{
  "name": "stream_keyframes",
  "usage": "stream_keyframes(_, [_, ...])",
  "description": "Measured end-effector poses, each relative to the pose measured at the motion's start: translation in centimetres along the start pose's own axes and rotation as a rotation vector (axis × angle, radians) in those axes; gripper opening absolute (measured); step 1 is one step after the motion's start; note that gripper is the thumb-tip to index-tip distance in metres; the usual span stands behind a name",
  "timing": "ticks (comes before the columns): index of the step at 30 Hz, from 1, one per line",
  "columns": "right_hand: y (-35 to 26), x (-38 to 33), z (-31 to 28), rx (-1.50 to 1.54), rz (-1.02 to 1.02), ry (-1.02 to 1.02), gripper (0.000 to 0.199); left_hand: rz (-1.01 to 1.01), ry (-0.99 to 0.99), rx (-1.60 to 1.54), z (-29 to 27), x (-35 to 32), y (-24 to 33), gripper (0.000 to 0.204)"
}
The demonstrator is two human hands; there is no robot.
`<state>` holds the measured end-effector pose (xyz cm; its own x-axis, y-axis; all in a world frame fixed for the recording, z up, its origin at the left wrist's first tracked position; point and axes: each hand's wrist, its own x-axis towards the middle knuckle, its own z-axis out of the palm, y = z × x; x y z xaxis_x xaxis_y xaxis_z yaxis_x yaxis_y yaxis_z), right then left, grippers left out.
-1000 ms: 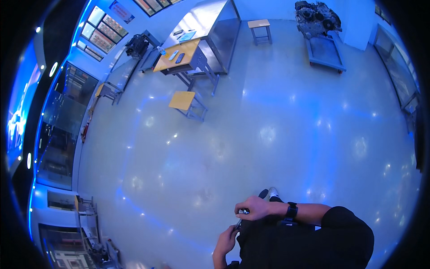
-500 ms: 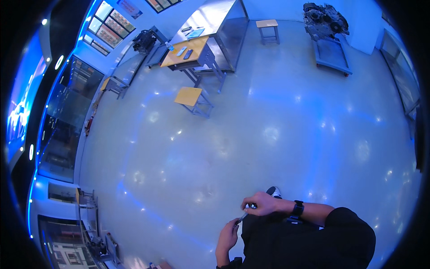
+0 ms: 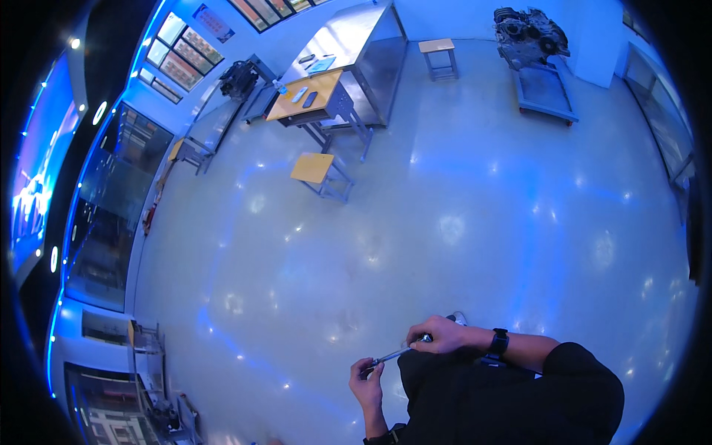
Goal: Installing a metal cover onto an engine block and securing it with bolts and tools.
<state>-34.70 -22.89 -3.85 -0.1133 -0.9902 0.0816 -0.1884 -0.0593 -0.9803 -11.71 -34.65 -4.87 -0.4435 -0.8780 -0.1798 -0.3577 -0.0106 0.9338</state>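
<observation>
A slim silver tool, which looks like a ratchet wrench (image 3: 393, 355), spans the gap between my two hands at the lower middle. My right hand (image 3: 439, 334), with a dark watch on its wrist, is closed around the end with a shiny round head. Lower and to the left, my left hand (image 3: 366, 384) pinches the other end between thumb and fingers. Part of each end is hidden by the fingers. A shoe (image 3: 460, 318) shows just beyond my right hand.
A wooden-topped stool (image 3: 312, 168) stands on the glossy floor, near a small desk (image 3: 326, 83) and a metal workbench (image 3: 337, 33). At the far right, an engine (image 3: 531, 33) sits on a wheeled stand (image 3: 546, 93). Another stool (image 3: 436, 46) is near the back wall.
My left hand has moved left, away from my right hand, and more of the tool's shaft shows between them. The room has shifted slightly in view.
</observation>
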Motion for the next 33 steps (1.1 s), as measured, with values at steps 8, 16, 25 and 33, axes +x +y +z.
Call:
stream_keyframes(8, [-0.7,-1.1,-0.8,0.087,0.099,0.069,0.018,-0.110,-0.101,-0.321,0.1,0.5,1.5,0.023])
stream_keyframes(16, [-0.9,-1.2,-1.3,0.082,0.098,0.123,0.018,-0.127,-0.297,-0.439,-1.3,0.9,2.7,0.022])
stream_keyframes(25, [-0.4,-2.0,-1.0,0.160,0.070,0.206,0.015,-0.161,-0.251,-0.461,-0.4,0.5,1.9,0.016])
stream_keyframes(33, [-2.3,2.7,6.0,0.183,0.066,-0.056,0.014,-0.287,0.273,-0.326,-9.9,-4.8,-2.3,0.015])
